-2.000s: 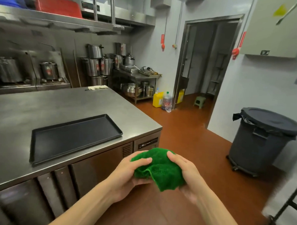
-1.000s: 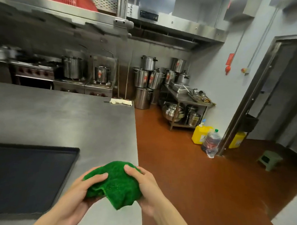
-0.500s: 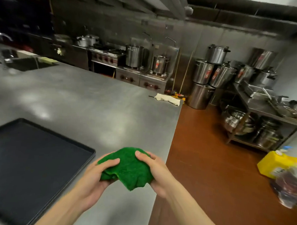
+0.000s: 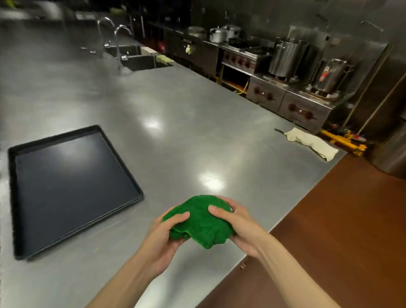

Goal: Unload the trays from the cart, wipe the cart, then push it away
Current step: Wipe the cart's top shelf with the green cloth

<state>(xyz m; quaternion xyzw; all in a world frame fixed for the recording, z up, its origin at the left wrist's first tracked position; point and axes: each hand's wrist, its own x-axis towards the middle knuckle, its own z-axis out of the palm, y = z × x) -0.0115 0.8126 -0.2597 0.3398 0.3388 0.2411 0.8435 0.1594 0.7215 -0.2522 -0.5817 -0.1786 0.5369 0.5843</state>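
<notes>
Since the frame half a second back, the view has swung further left: the sink and its taps now show at the far end of the bench [image 4: 175, 120], the stack of pots at the right has slid out of sight, and the black tray lies fully in view. Both hands hold the same bunched grip on the green cloth [image 4: 200, 221] as before.

Left hand [image 4: 164, 239] cups the cloth from below and the left, thumb pressed on top; right hand [image 4: 239, 227] clasps it from the right, fingers curled over the upper fold. The cloth is wadded between them, held above the bench near its right edge, with one corner hanging down.

The black tray [image 4: 70, 187] sits flat on the bench to the left of the hands, apart from them, and is empty. The sink [image 4: 143, 61] is sunk into the far end; its contents cannot be made out. A pale rag [image 4: 311, 145] lies at the far right corner of the bench.

Bare steel stretches between tray, rag and sink. Brown floor [image 4: 347, 230] runs open along the bench's right edge. No cart is in view.
</notes>
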